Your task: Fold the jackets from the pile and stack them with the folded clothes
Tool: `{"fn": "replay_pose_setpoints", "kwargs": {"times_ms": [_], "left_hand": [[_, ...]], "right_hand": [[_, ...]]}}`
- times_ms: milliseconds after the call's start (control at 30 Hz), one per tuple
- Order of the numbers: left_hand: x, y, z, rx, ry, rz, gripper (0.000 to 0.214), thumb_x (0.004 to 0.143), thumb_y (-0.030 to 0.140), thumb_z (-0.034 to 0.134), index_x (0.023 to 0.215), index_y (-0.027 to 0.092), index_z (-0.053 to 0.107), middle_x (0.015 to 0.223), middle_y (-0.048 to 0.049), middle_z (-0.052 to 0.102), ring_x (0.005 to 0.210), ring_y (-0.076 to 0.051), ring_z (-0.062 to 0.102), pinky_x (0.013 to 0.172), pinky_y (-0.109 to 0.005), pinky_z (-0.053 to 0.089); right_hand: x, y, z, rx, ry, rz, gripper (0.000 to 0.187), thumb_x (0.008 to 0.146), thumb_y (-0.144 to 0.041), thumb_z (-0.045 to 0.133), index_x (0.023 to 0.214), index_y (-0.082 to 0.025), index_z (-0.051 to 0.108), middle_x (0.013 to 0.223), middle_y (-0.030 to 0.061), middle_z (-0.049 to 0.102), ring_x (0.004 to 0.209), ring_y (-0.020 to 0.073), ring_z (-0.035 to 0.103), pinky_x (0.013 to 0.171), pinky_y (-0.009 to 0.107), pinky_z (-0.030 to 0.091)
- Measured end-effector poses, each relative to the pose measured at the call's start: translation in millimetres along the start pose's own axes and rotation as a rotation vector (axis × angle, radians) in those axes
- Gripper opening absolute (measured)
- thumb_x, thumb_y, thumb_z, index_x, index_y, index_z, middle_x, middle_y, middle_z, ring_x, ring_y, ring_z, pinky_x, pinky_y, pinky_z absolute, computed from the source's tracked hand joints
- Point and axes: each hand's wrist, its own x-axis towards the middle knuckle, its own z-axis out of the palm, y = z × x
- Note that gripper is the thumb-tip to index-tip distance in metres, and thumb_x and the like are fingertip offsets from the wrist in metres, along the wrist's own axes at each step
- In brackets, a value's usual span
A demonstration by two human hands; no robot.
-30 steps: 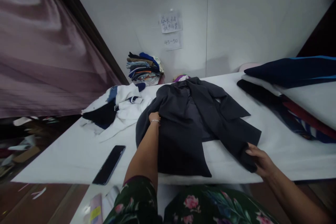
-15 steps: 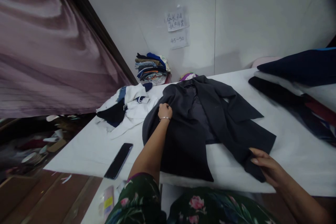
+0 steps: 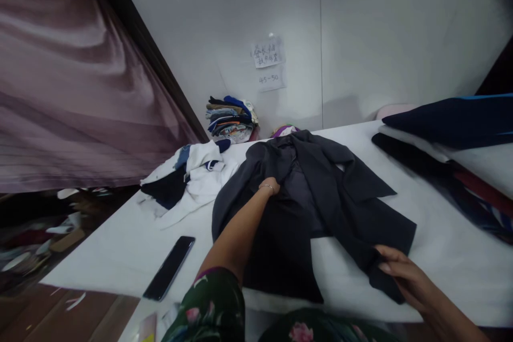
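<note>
The left hand [image 3: 269, 186] has moved inward onto the one dark jacket [image 3: 352, 208], fingers hidden, grip unclear; the right hand [image 3: 404, 272] pinches its hem [image 3: 385, 280] between narrow fingers, mid-counter [image 3: 100, 262], one phone [image 3: 169, 268] nearby.

Charcoal blazer [image 3: 344, 187], grey lining [image 3: 302, 192]; dark green sleeve [image 3: 208, 304] with pink flowers

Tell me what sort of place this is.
Probably a clothes-folding workroom: a dark blazer spread on a long white table, folded clothes stacked by the wall, and a handwritten note posted above them.
</note>
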Motion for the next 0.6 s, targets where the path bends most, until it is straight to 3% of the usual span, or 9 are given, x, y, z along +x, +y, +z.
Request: {"fn": "replay_pose_setpoints", "kwargs": {"times_ms": [100, 167, 233, 300, 367, 467, 600], "left_hand": [[14, 20, -16.0, -0.215, 0.027, 0.067, 0.018, 0.082, 0.037, 0.062, 0.077, 0.019, 0.060, 0.071, -0.0057, 0.067, 0.083, -0.021, 0.069, 0.071, -0.029, 0.052], [24, 41, -22.5, -0.349, 0.064, 0.125, 0.027, 0.091, 0.043, 0.047, 0.090, 0.019, 0.059, 0.078, -0.0051, 0.068, 0.079, -0.016, 0.068, 0.069, -0.026, 0.052], [32, 59, -20.4, -0.454, 0.078, 0.180, 0.031, 0.096, 0.043, 0.037, 0.104, 0.020, 0.056, 0.092, -0.0051, 0.069, 0.083, -0.012, 0.068, 0.073, -0.024, 0.052], [32, 69, -7.3, -0.493, 0.008, 0.232, 0.032, 0.096, 0.041, 0.036, 0.114, 0.021, 0.053, 0.107, -0.0059, 0.068, 0.090, -0.011, 0.067, 0.080, -0.025, 0.051], [23, 67, 13.9, -0.461, -0.089, 0.266, 0.030, 0.093, 0.037, 0.046, 0.116, 0.020, 0.056, 0.114, -0.0080, 0.066, 0.098, -0.014, 0.065, 0.088, -0.029, 0.049], [-8, 47, 44.8, -0.364, -0.181, 0.300, 0.022, 0.081, 0.024, 0.063, 0.102, 0.017, 0.066, 0.110, -0.0084, 0.068, 0.105, -0.018, 0.062, 0.098, -0.031, 0.043], [-61, 7, 55.6, -0.233, -0.283, 0.385, 0.018, 0.077, 0.020, 0.064, 0.094, 0.020, 0.071, 0.098, -0.0024, 0.072, 0.097, -0.017, 0.065, 0.094, -0.029, 0.045]], "right_hand": [[1, 1, 1, 0.047, 0.027, 0.005, 0.018, 0.053, -0.029, 0.077, 0.071, -0.027, 0.072, 0.068, 0.0001, 0.067, 0.059, 0.0159, 0.061, 0.055, 0.023, 0.049], [2, 1, 2, 0.060, 0.033, 0.018, 0.018, 0.053, -0.028, 0.078, 0.070, -0.026, 0.072, 0.068, 0.0004, 0.067, 0.058, 0.0158, 0.061, 0.055, 0.024, 0.049], [2, -1, 4, 0.063, 0.044, 0.024, 0.019, 0.052, -0.028, 0.078, 0.070, -0.025, 0.072, 0.065, 0.0003, 0.067, 0.056, 0.0151, 0.061, 0.054, 0.023, 0.048], [1, -3, 6, 0.053, 0.058, 0.020, 0.019, 0.052, -0.028, 0.079, 0.069, -0.024, 0.072, 0.063, 0.0002, 0.066, 0.055, 0.0145, 0.060, 0.052, 0.022, 0.047], [-1, -6, 8, 0.036, 0.068, 0.010, 0.020, 0.051, -0.029, 0.079, 0.069, -0.023, 0.073, 0.062, 0.0000, 0.066, 0.053, 0.0142, 0.060, 0.051, 0.022, 0.047], [-4, -9, 12, 0.006, 0.072, -0.013, 0.017, 0.051, -0.030, 0.078, 0.067, -0.025, 0.073, 0.061, -0.0009, 0.065, 0.053, 0.0154, 0.060, 0.051, 0.024, 0.047], [-5, -10, 13, -0.020, 0.071, -0.034, 0.013, 0.055, -0.031, 0.076, 0.067, -0.029, 0.072, 0.060, -0.0022, 0.065, 0.052, 0.0165, 0.060, 0.050, 0.026, 0.048]]}}
